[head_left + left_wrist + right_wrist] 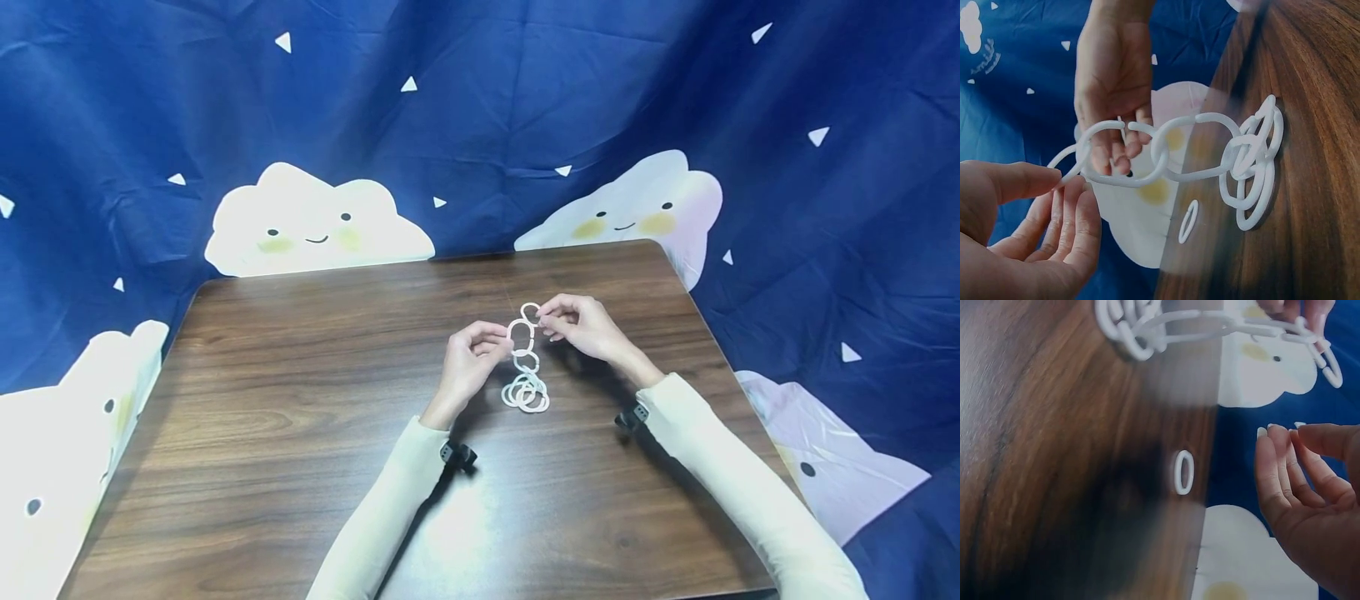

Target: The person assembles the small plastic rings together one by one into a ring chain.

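My left hand (472,362) pinches the top white plastic link (521,335) of a chain between thumb and fingertips. Below it, more joined links (1197,148) hang down to a small heap of links (527,394) on the table. My right hand (581,325) hovers just right of the chain, its fingers extended and slightly bent. In the right wrist view its thumb is close to the index finger, and no link shows between them. One loose white link (1184,472) lies on the table, apart from the chain; in the head view it appears beside the right fingertips.
The brown wood-grain table (300,417) spreads widely to the left. Behind its far edge hangs a blue cloth (480,125) with smiling clouds and white triangles. A small black camera is strapped at each wrist.
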`<act>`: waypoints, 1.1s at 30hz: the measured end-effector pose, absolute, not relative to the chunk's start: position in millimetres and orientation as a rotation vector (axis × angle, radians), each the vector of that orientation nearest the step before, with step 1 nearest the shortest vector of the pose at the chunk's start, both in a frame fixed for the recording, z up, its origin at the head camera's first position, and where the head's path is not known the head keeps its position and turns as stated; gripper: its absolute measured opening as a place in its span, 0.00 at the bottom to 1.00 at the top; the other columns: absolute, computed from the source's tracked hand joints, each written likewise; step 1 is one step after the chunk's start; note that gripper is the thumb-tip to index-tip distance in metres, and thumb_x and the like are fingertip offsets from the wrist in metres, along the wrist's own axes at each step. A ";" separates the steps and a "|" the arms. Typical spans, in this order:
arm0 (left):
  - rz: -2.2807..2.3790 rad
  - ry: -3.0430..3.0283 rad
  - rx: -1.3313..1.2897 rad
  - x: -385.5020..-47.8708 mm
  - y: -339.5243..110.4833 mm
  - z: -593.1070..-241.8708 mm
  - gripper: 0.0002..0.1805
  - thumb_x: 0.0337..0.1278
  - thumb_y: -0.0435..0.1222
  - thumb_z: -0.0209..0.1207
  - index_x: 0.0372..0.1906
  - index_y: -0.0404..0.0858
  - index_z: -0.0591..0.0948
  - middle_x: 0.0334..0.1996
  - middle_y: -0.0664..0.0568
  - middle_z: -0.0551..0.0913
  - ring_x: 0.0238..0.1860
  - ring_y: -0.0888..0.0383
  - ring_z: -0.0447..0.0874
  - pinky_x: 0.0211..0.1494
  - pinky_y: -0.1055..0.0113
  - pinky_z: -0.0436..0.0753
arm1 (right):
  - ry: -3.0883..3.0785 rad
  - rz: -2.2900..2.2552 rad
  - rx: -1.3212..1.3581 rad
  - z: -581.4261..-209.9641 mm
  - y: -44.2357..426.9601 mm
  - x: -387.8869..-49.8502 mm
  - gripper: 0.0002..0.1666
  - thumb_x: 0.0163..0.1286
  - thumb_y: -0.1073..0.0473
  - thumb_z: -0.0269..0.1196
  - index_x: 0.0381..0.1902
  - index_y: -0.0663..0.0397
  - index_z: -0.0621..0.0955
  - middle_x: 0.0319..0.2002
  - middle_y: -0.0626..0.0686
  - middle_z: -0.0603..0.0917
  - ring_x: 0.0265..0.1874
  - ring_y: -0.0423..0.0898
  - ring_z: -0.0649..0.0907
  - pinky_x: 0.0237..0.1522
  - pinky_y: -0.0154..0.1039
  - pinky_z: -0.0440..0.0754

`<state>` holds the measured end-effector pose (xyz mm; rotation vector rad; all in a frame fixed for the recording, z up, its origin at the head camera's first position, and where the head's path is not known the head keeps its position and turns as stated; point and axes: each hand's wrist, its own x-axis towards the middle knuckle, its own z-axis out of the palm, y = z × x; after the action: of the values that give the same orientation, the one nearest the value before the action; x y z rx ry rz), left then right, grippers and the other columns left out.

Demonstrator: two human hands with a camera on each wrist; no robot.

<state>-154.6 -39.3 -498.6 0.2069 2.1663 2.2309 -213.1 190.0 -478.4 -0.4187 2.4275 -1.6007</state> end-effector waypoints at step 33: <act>2.250 2.146 0.157 -154.8 -43.5 -504.1 0.11 0.57 0.24 0.68 0.45 0.28 0.83 0.37 0.40 0.88 0.29 0.67 0.86 0.39 0.77 0.87 | 2.722 -1.200 -0.289 -528.5 194.4 -275.6 0.31 0.55 0.60 0.81 0.56 0.61 0.84 0.50 0.63 0.89 0.48 0.57 0.89 0.51 0.33 0.83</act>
<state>-154.8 -43.5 -504.1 0.1566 2.1462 2.2502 -275.6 194.4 -528.5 -0.2893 2.7219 -1.1997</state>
